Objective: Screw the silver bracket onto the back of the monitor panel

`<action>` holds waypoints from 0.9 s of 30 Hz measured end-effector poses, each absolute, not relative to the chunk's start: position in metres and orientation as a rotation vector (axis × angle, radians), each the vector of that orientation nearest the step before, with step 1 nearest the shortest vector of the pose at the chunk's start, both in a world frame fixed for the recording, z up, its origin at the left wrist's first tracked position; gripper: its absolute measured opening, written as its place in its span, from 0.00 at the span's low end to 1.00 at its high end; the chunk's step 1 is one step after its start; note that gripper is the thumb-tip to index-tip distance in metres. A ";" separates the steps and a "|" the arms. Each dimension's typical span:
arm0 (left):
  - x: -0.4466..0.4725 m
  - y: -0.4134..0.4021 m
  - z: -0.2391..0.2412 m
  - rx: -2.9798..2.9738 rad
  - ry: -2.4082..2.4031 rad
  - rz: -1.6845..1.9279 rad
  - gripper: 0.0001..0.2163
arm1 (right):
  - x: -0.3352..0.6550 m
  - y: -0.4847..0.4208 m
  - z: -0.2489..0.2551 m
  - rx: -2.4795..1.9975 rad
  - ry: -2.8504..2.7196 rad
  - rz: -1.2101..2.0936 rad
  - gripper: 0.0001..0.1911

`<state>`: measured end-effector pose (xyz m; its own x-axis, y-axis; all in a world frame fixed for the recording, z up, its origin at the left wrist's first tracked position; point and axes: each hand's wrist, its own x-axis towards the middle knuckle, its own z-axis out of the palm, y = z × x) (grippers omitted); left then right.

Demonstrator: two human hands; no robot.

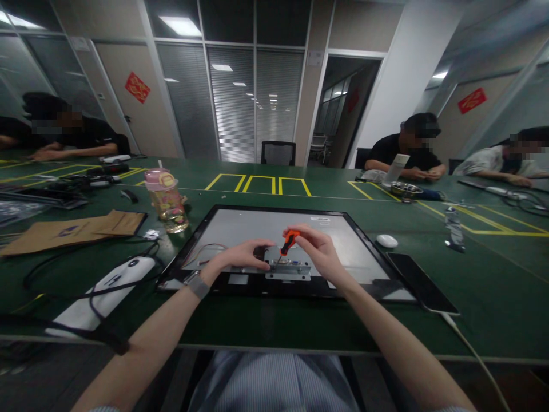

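A small orange-and-black screwdriver (290,242) is pinched in the fingers of my right hand (316,247), tilted with its thin shaft pointing down. Its tip reaches a silver metal bracket (295,273) that carries a row of connectors; exactly what it touches is too small to make out. My left hand (243,256) holds the bracket's left end, thumb in front and fingers behind. Both hands are over a large flat display panel (231,223) with a black frame and a grey back, lying on the table. Thin wires (205,249) run across the panel's left part.
Left on the green table (257,326) are a power strip (107,292) with black cables, a brown paper envelope (64,233) and a pink-lidded bottle (165,200). Right are a phone (422,282) on a cable and a white case (387,241). Several people sit beyond.
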<state>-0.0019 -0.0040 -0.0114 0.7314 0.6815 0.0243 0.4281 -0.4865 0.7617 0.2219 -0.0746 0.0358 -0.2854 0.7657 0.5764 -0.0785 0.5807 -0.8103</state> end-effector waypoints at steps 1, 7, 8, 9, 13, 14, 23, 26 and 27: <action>-0.002 -0.004 -0.012 2.162 0.834 0.419 0.33 | 0.222 -0.076 0.037 -0.582 -1.684 0.909 0.13; -0.002 -0.003 -0.012 2.154 0.881 0.409 0.36 | 0.220 -0.080 0.040 -0.611 -1.734 0.836 0.16; -0.002 -0.004 -0.012 2.149 0.883 0.405 0.36 | 0.220 -0.079 0.039 -0.625 -1.722 0.813 0.16; -0.002 -0.004 -0.011 2.145 0.882 0.403 0.35 | 0.221 -0.078 0.037 -0.642 -1.707 0.772 0.15; -0.002 -0.006 -0.008 2.129 0.897 0.393 0.36 | 0.223 -0.075 0.034 -0.700 -1.680 0.565 0.12; -0.002 -0.006 -0.008 2.129 0.905 0.392 0.36 | 0.223 -0.075 0.034 -0.700 -1.691 0.554 0.13; -0.002 -0.006 -0.008 2.151 0.917 0.379 0.34 | 0.223 -0.075 0.034 -0.693 -1.690 0.584 0.14; -0.002 -0.007 -0.007 2.160 0.899 0.390 0.33 | 0.223 -0.076 0.034 -0.698 -1.702 0.534 0.13; -0.001 -0.007 -0.007 2.165 0.889 0.390 0.33 | 0.223 -0.078 0.035 -0.688 -1.722 0.549 0.14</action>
<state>-0.0013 -0.0070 -0.0066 0.7120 0.7022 -0.0030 0.4735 -0.4770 0.7405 0.2233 -0.0775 0.0354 -0.1837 0.6947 0.6955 0.1645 0.7193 -0.6750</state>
